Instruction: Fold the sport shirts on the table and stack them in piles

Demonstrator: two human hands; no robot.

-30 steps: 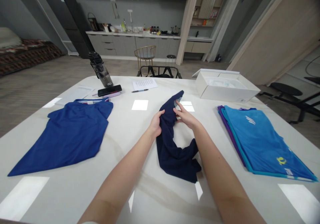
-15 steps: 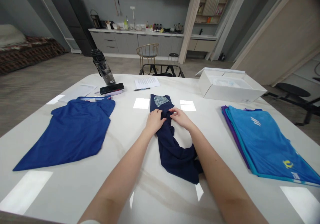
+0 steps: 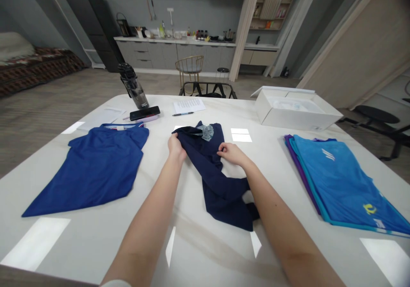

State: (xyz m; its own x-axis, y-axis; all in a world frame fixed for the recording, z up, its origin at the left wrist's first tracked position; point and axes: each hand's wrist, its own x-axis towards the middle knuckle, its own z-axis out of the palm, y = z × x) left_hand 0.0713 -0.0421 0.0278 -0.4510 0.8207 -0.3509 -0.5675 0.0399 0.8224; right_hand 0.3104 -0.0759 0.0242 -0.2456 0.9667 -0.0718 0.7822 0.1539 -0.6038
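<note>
Navy garment (image 3: 224, 188) is bunched at my 12 o'clock. Left hand (image 3: 177, 148) fingers are clamped on its 10 o'clock corner; right hand (image 3: 233, 153) looks pinched on its 2 o'clock edge. Uneven tugging could twist it, imo.

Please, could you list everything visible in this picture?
Table: one, white, foreground
Navy garment: one, dark blue, table's middle
Blue shirt: one, blue, table's left
Clothes stack: one, blue/teal/purple, table's right
Box: one, white, table's far right
Bottle: one, dark, table's far left
Phone: one, black, near bottle
Lilac item: one, lilac, under phone
Sheet: one, white, printed, far edge
Pen: one, dark, near sheet
Loose paper: uncounted, white, beyond blue shirt
Chairs: two, gold, black, beyond table
Counter: one, grey, back wall, cluttered
Stools: two, black, by counter, far right
Refrigerator: one, dark, back left
Patterned cover: one, brown, left edge
Left hand: one, holding navy garment
Right hand: one, at garment's right edge
</note>
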